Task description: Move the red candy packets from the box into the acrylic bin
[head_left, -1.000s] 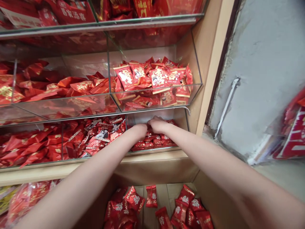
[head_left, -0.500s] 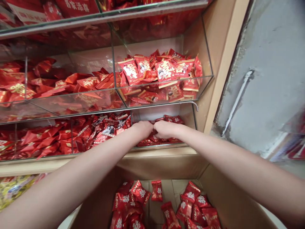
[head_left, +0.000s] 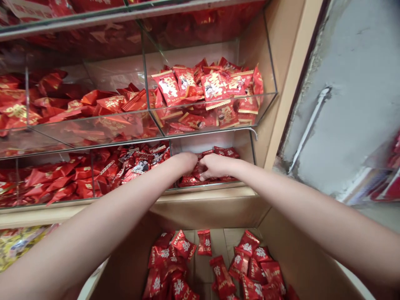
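Both my hands reach into the lower right bin (head_left: 212, 184), among small dark red candy packets (head_left: 231, 152). My left hand (head_left: 187, 161) is bent over the packets at the bin's left side; its fingertips are hidden. Just to its right, my right hand (head_left: 214, 165) has thumb and fingers apart, touching the packets, with nothing seen gripped. Below the bin stands a cardboard box (head_left: 206, 212) holding red packets (head_left: 220, 277) with silver and gold print, in a left and a right heap, with a few between them.
Above is a clear bin with red and gold packets (head_left: 215, 89). More bins of red packets (head_left: 56, 179) stretch left. Yellow packages (head_left: 21, 243) lie at lower left. A wooden side panel (head_left: 283, 83) and a grey wall (head_left: 353, 100) stand at the right.
My hands have moved slightly apart, and the fingers of my right hand have opened. The whole view has shifted a little, with the shelves now higher and further left.
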Demonstrator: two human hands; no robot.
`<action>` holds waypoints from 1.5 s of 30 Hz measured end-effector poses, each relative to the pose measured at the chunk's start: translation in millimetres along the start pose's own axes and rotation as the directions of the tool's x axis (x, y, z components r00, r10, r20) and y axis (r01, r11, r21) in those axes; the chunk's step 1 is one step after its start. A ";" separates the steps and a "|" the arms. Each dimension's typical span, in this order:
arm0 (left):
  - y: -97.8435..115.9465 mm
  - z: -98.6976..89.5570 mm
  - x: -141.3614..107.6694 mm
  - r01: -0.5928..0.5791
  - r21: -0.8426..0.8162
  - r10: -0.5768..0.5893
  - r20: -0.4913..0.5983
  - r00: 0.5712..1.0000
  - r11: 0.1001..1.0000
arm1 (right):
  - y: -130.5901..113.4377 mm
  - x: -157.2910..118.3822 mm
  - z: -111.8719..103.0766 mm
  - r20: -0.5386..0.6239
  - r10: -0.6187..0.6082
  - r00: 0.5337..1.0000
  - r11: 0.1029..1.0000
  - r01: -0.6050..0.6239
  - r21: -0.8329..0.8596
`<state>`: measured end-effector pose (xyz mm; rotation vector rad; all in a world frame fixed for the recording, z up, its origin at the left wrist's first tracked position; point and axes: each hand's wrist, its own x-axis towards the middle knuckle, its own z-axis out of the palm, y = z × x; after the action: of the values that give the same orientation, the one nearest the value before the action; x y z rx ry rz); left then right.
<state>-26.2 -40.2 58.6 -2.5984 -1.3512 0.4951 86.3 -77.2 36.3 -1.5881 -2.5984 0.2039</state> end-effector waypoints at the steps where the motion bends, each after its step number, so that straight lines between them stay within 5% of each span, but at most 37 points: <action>1: 0.0 -2.6 2.5 -0.007 0.036 0.006 0.019 1.000 0.999 | -1.7 1.2 0.9 -0.011 0.010 1.000 1.000 -0.010 -0.005; 6: -1.8 -8.5 10.2 -0.051 0.145 0.035 0.110 0.993 0.988 | -8.3 7.1 4.9 -0.057 0.058 0.997 0.998 -0.060 -0.026; 15: -1.8 -4.5 -3.6 -0.096 0.149 0.082 0.095 0.992 0.984 | -8.4 11.0 15.0 -0.135 0.129 0.982 0.991 -0.134 -0.027; 25: 7.0 -14.1 -31.4 -0.058 0.157 0.049 0.061 0.997 0.986 | 21.3 16.3 -7.5 -0.176 0.126 0.976 0.990 -0.136 -0.046; 33: 8.9 -10.2 -43.4 -0.095 0.166 0.094 0.014 0.995 0.981 | 10.0 38.7 -3.1 -0.087 0.167 0.982 0.982 -0.174 -0.076; 40: 6.3 1.8 -32.6 -0.096 0.119 0.106 -0.084 0.991 0.988 | 4.1 12.6 -19.8 0.036 0.137 0.990 0.988 -0.133 -0.081; 45: 2.6 12.1 -20.9 -0.107 0.070 0.114 -0.093 0.989 0.992 | -6.7 5.1 -9.2 0.087 0.121 0.989 0.989 -0.113 -0.091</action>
<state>-39.8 -58.8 51.0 -2.6180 -1.1470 0.4159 79.4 -75.1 46.5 -1.8046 -2.6161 0.1798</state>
